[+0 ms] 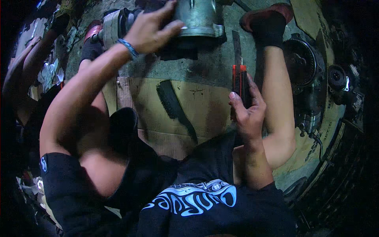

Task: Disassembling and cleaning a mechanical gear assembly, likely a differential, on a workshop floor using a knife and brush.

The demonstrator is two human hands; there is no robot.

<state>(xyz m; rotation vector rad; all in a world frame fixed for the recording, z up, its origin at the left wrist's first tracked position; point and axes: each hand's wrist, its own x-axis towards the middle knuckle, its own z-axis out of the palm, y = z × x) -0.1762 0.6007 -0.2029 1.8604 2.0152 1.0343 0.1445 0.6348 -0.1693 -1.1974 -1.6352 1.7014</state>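
At the top, my left hand, fingers apart, reaches to the left side of a silvery metal cylindrical housing; whether it touches is unclear. My right hand grips a red-and-black utility knife, upright in the picture, with a long dark blade-like strip above its handle. A black long-handled brush lies on the cardboard between my legs. Another metal part sits beside the housing, partly behind my left forearm.
A geared assembly with a pipe lies right of my right leg, near a round part. My legs and red shoes flank the work on a stained concrete floor. Another person's limbs and scattered scraps appear at far left.
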